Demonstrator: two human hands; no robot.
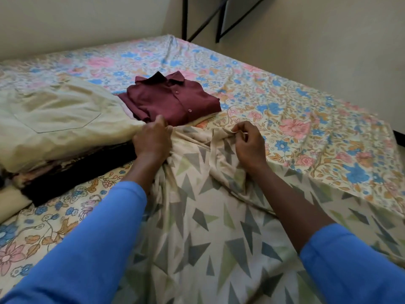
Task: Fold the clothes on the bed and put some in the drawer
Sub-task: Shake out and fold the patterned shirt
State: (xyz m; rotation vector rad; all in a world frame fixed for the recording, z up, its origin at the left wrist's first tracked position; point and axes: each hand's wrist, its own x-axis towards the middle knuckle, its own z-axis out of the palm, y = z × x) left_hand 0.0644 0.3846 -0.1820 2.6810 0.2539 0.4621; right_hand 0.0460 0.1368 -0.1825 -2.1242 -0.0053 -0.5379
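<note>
Left of the folded maroon shirt (173,99) sits a stack of clothes, a cream garment (54,119) on top with its edge touching the shirt's left side and a dark garment (72,174) under it. My left hand (151,141) is just in front of the shirt's near left corner, fingers curled tight around a bunched bit of the triangle-print cloth (197,216). The shirt itself lies flat on the flowered bedsheet (306,110), collar pointing away from me, buttons up. The triangle-print cloth spreads from the shirt's near edge toward me, wrinkled, running under both my arms in their blue sleeves (92,249). My right hand (247,143) is in front of the shirt and to its right, thumb and fingertips pinching a raised fold along the cloth's far edge. Beyond the shirt and to its right, a black metal frame (221,20) stands against the wall.
</note>
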